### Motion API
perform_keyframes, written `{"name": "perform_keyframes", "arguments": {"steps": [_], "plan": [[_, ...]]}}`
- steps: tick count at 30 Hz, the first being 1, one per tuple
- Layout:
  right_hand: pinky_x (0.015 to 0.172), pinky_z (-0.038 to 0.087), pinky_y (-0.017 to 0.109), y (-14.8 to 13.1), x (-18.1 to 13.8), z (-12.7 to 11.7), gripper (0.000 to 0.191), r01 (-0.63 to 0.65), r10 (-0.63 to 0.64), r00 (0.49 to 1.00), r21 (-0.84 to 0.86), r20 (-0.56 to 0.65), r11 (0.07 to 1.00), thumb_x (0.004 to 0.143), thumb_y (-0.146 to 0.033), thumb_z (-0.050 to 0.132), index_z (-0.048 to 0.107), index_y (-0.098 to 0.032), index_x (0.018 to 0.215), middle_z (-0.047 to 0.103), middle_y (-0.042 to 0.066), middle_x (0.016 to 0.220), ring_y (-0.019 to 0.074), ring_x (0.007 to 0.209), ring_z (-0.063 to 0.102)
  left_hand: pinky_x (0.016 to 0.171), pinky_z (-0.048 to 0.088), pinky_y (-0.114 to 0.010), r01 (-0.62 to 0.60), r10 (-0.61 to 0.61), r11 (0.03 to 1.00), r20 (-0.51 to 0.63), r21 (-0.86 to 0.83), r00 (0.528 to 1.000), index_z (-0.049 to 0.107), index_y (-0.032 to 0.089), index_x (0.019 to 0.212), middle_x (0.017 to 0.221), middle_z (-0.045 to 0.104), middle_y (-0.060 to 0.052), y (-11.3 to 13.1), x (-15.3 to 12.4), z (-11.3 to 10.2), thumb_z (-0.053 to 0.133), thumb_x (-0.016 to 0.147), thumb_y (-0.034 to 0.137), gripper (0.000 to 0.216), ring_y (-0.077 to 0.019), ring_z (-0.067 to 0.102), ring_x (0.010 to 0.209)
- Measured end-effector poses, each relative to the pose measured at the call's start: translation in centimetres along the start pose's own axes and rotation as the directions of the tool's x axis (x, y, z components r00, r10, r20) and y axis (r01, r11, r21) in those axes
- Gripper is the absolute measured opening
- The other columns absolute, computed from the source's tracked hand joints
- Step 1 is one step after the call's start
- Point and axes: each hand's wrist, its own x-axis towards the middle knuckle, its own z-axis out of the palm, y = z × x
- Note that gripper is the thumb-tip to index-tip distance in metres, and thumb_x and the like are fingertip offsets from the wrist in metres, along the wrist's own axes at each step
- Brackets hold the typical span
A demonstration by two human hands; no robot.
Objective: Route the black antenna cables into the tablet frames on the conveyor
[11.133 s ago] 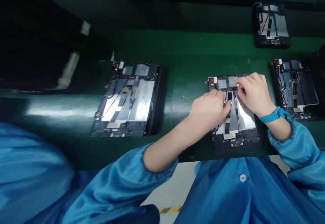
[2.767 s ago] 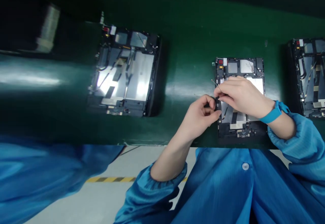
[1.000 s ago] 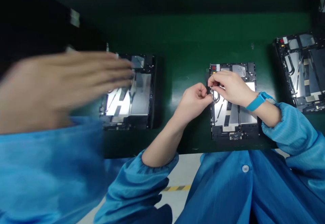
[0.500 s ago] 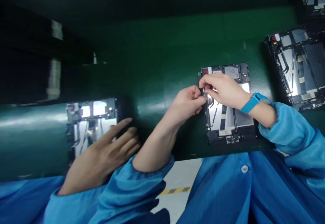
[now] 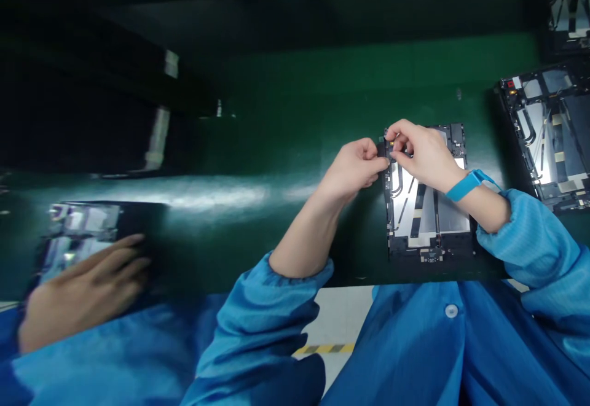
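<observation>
An opened tablet (image 5: 428, 209), its inner boards, silver plates and dark ribbon cables exposed, lies near the table's front edge. My left hand (image 5: 357, 166) is closed at its upper left side, thumb pressed against the curled index finger. Whatever sits in that pinch is too small to make out. Over the tablet's upper left corner, my right hand (image 5: 424, 154) bends its thumb and index finger toward each other; the other fingers are curled in. Its fingertips hide part of that corner, and any small thing between them cannot be made out. A blue wristband (image 5: 465, 185) circles the right wrist.
Another opened tablet (image 5: 548, 136) lies to the right, with a further device (image 5: 571, 10) behind it. At the left, a co-worker's blurred hand (image 5: 87, 289) is over another opened device (image 5: 83, 218). The table (image 5: 276, 123) is dark green.
The view has shifted left, so the tablets appear further right. My right hand has moved up slightly toward the tablet's corner, covering the red piece. The co-worker's hand and device appear further left.
</observation>
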Motion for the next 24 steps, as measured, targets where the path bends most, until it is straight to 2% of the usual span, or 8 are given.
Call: {"name": "perform_keyframes", "arguments": {"steps": [8,14,16,20,22,24], "plan": [[0.075,0.042,0.030,-0.2,0.1,0.0,0.032,-0.036,0.036,0.999,-0.020,0.001,0.999,0.080,-0.002,0.056,0.062,-0.019,0.106,0.069,0.000,0.083,0.0176,0.078,0.062,0.034,0.026,-0.018,-0.002,0.007,0.997,0.068,-0.073,0.998,0.038,0.025,0.067,0.041,0.041,0.011,-0.9,0.5,-0.4,0.076,0.070,0.014,0.039,-0.0070,0.043,0.033],[0.082,0.047,0.034,0.6,-0.2,0.4,0.029,0.020,-0.021,0.999,-0.008,-0.046,1.000,0.082,-0.004,0.055,0.061,-0.020,0.104,0.068,0.002,0.090,0.0195,0.086,0.063,0.032,0.025,-0.019,0.008,-0.007,0.999,0.006,-0.039,1.000,0.039,0.024,0.064,0.040,0.041,0.010,-0.8,0.6,0.2,0.081,0.075,0.019,0.043,-0.0079,0.043,0.032],[0.086,0.050,0.036,0.5,-0.2,0.3,0.027,0.050,-0.050,0.994,-0.003,-0.101,0.999,0.083,-0.004,0.054,0.062,-0.021,0.103,0.068,0.005,0.101,0.0211,0.094,0.064,0.032,0.023,-0.019,0.006,-0.007,1.000,-0.027,-0.030,1.000,0.039,0.024,0.062,0.038,0.039,0.010,-0.5,0.5,0.7,0.077,0.077,0.017,0.042,-0.0076,0.042,0.031],[0.100,0.051,0.046,-0.5,-1.2,-1.0,0.026,0.070,-0.074,0.954,-0.026,-0.289,0.997,0.087,-0.007,0.051,0.064,-0.022,0.103,0.065,0.012,0.119,0.0282,0.115,0.062,0.033,0.020,-0.021,-0.016,0.017,1.000,-0.094,0.018,0.995,0.037,0.024,0.062,0.038,0.037,0.010,-0.1,0.5,1.6,0.074,0.080,0.015,0.042,-0.0072,0.038,0.030],[0.106,0.050,0.051,-1.0,-2.7,-2.1,0.026,0.043,-0.052,0.929,-0.033,-0.365,0.999,0.089,-0.011,0.053,0.065,-0.023,0.108,0.065,0.012,0.121,0.0314,0.123,0.059,0.035,0.022,-0.022,-0.013,0.019,0.998,-0.115,0.058,0.993,0.039,0.025,0.064,0.040,0.038,0.010,-0.2,0.1,1.5,0.074,0.082,0.018,0.040,-0.0079,0.038,0.032],[0.110,0.049,0.056,-1.1,-5.1,-3.1,0.029,-0.011,-0.001,0.905,-0.025,-0.426,1.000,0.090,-0.017,0.056,0.066,-0.025,0.116,0.065,0.013,0.127,0.0337,0.130,0.057,0.040,0.027,-0.023,-0.037,0.058,0.991,-0.165,0.129,0.985,0.047,0.024,0.071,0.045,0.045,0.008,-0.7,-0.7,1.1,0.073,0.085,0.023,0.030,-0.0097,0.042,0.037]]}}
